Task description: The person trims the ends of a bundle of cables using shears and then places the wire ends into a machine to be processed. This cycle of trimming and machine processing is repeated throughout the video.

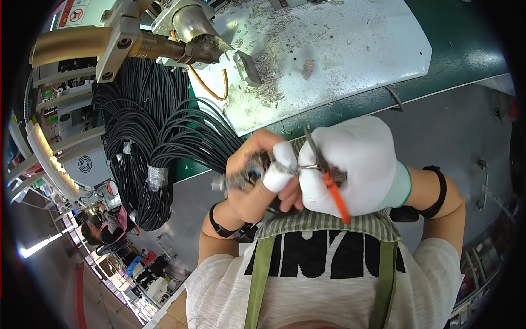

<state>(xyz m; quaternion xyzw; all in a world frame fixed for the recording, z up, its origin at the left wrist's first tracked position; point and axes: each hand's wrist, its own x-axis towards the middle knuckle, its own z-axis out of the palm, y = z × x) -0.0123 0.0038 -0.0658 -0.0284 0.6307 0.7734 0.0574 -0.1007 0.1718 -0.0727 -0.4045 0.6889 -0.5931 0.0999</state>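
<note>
My left hand [255,175] is closed around the gathered ends of a bunch of black cables [203,137]. White coverings sit on its thumb and a fingertip, and motion blurs the small metallic and coloured parts at the cable ends. Pressed close beside it, my right hand [353,167] wears a white glove and is closed on an orange-handled tool [335,197]. The tool's dark, slim metal end points up and away from me. A thin shiny tip bridges the gap between both hands; what it belongs to is unclear.
The cable bundle [139,131] hangs over the left side of the green table [460,52], wrapped with clear film [156,178]. Small metal scraps litter a white sheet [350,49]. A machine with a brass-coloured tube [76,45] overhangs the upper left. Another person [112,226] sits far left.
</note>
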